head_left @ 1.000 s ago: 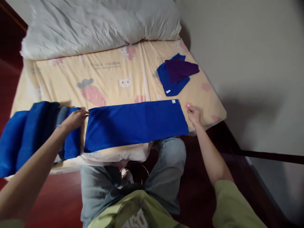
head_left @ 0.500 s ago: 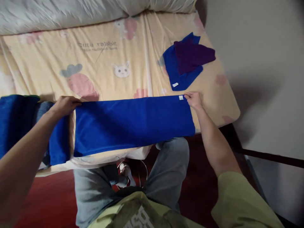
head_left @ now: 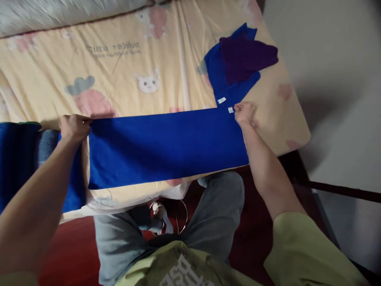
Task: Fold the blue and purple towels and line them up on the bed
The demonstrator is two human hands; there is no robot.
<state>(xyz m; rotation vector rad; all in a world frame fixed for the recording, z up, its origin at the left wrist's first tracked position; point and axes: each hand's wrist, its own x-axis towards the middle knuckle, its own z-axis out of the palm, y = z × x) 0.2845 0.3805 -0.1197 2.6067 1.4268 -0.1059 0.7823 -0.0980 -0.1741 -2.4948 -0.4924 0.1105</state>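
A long blue towel (head_left: 166, 147) lies stretched flat across the near side of the bed. My left hand (head_left: 75, 128) pinches its far left corner. At the far right corner, beside a small white label (head_left: 231, 110), my right hand (head_left: 244, 114) grips the edge between thumb and fingers. Just beyond that corner lie a crumpled blue cloth (head_left: 214, 75) and a purple cloth (head_left: 248, 59) on top of it; the towel's far edge meets the blue one. Left of the towel, partly behind my left forearm, are several folded or rolled blue cloths (head_left: 18, 159).
The bed (head_left: 125, 87) has a yellow sheet printed with rabbits and carrots. A grey-white quilt (head_left: 65, 14) is bunched along its far side. My legs (head_left: 122, 242) are against the near edge, above a dark red floor (head_left: 70, 250). A pale wall (head_left: 336, 91) stands at the right.
Both hands have shifted the towel a little away from me, so its far right corner now reaches the crumpled blue cloth. The view has also moved slightly. Both grips stay the same.
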